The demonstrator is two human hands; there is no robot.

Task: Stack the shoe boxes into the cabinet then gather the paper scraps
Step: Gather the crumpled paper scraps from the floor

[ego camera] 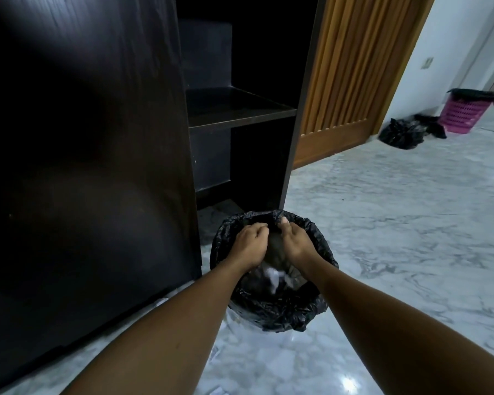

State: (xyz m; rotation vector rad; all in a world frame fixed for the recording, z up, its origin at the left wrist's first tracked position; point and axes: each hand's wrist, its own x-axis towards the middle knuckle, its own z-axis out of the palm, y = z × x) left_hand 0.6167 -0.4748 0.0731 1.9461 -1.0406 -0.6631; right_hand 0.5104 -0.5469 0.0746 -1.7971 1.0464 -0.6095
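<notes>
Reaching into the mouth of a small bin, the left hand point(250, 243) is seen curled into a loose fist, and whether anything is pinched inside it cannot be told. Close beside it, the right hand point(294, 240) is closed on the far rim of the black bin liner point(280, 312). White paper scraps point(274, 276) are glimpsed down inside the liner, below the wrists. The bin is stood on the marble floor point(397, 223), just beside the open dark cabinet point(97, 138), where one shelf point(240, 116) is visible.
</notes>
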